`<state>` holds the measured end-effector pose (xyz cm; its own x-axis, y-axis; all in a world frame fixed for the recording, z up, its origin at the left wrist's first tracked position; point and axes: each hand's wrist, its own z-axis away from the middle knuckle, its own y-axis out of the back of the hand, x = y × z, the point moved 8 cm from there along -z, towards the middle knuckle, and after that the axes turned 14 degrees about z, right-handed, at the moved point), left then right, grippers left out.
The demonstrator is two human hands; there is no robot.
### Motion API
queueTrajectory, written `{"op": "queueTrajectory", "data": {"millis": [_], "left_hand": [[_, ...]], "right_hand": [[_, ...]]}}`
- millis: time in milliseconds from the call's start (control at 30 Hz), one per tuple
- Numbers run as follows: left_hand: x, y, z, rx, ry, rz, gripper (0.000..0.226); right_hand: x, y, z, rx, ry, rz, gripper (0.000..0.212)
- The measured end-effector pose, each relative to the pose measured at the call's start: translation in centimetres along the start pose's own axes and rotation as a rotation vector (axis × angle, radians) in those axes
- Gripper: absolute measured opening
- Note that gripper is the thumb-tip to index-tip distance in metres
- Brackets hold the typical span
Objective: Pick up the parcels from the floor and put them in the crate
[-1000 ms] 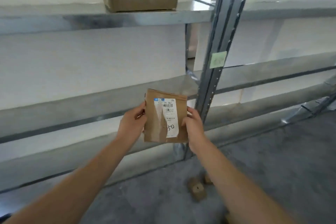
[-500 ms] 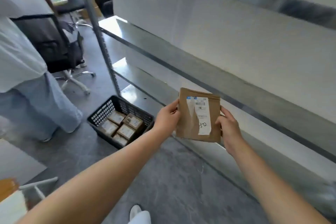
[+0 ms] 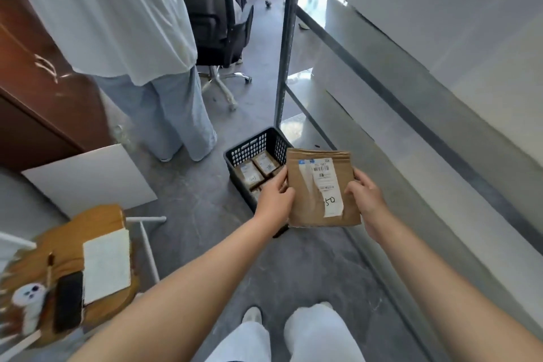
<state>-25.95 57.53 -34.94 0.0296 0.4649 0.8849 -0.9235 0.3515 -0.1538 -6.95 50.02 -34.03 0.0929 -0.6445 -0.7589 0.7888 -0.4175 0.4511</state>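
A flat brown paper parcel (image 3: 305,203) with a white shipping label is held upright in front of me. My left hand (image 3: 274,197) grips its left edge and my right hand (image 3: 365,195) grips its right edge. Just beyond and below the parcel, a black perforated plastic crate (image 3: 252,145) stands on the grey floor beside the shelf post. Several small labelled brown parcels (image 3: 258,169) lie inside it. My left hand and the held parcel hide the crate's near right part.
A metal shelving unit (image 3: 411,103) with a steel post (image 3: 286,38) runs along the right. Another person (image 3: 141,47) stands at the left behind the crate, with a black office chair (image 3: 220,17) beyond. A white board (image 3: 88,179), a brown cabinet (image 3: 38,91) and a small table (image 3: 82,270) are at left.
My view has swung left and down from the shelves to the floor. The crate now lies directly behind the parcel, closer than before. Both hands keep their grip on the parcel.
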Motion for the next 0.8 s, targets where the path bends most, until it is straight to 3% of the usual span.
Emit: {"op": "queueTrajectory", "data": {"millis": [167, 300, 433, 633, 800], "left_hand": [[-2.9, 0.7, -5.3, 0.141, 0.052, 0.008, 0.069], [-3.5, 0.0, -10.9, 0.272, 0.111, 0.041, 0.055], [-3.2, -1.1, -16.7, 0.368, 0.164, 0.032, 0.055], [-3.5, -0.6, -23.1, 0.614, 0.195, 0.044, 0.061], [-6.1, 1.7, -28.1, 0.686, 0.208, 0.079, 0.062]], "right_hand": [[0.1, -3.1, -6.7, -0.093, -0.042, 0.112, 0.045], [-0.3, -4.6, -14.0, -0.193, -0.057, 0.167, 0.038], [-1.5, -5.1, -20.4, -0.282, -0.07, 0.18, 0.029], [-3.4, -7.5, -28.3, -0.487, 0.091, 0.338, 0.039], [-2.9, -12.2, -33.1, -0.62, 0.035, 0.406, 0.042]]}}
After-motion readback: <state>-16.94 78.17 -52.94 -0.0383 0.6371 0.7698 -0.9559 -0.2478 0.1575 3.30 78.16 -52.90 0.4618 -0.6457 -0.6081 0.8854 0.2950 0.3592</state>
